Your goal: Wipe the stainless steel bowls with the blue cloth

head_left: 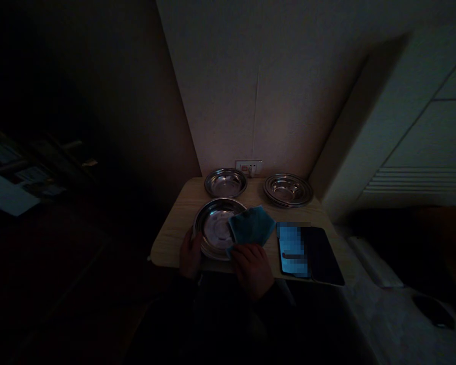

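Observed steel bowl (215, 228) on surface (175, 228) near front edge, held at rim in left grip (190, 256), presumably for steadiness, with teal cloth (253, 227) pinched in right grip (254, 269) across rim, and nested bowls (289, 204) behind, apparently for working room.

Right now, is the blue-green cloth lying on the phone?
No, the cloth is in the right hand, over the near metal bowl's edge.
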Demonstrator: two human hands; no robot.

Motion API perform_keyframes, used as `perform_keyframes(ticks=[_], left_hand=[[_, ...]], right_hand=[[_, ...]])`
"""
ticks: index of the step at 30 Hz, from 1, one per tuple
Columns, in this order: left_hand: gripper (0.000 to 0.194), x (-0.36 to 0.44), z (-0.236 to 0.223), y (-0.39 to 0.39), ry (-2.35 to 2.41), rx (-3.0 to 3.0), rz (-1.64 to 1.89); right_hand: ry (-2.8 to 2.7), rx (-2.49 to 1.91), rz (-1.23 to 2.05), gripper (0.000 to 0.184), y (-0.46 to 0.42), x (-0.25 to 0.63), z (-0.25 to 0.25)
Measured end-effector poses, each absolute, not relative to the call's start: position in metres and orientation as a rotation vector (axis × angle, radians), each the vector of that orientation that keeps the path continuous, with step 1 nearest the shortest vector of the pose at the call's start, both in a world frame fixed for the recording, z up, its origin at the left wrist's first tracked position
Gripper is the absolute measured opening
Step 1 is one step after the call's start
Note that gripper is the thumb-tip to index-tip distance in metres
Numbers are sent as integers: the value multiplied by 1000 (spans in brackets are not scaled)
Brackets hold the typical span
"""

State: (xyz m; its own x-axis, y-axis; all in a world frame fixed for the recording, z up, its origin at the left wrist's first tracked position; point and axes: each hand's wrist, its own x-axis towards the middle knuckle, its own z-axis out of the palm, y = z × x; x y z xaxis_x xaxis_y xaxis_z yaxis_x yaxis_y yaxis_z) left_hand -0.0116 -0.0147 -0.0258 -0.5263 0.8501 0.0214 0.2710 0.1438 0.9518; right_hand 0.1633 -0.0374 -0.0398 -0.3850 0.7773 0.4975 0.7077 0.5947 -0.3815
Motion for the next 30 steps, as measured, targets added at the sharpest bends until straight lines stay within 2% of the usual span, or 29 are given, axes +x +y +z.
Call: perform_keyframes(ticks=[11, 15, 24, 30], left_hand=[[43, -8, -26, -14, 1968, 1071, 1420], [47, -7, -28, -13, 1927, 1100, 1406], [41, -5, -29, -15, 1868, 1080, 1418], [46, -10, -32, -20, 1763, 1121, 1414]], right_hand=[[-2206, -1149, 131, 23, -36, 165, -49], [-2234, -1186, 142, 21, -35, 164, -50], [-2270, -1163, 171, 22, -31, 168, -49], [-2261, -1165, 188, 26, -31, 165, -55]])
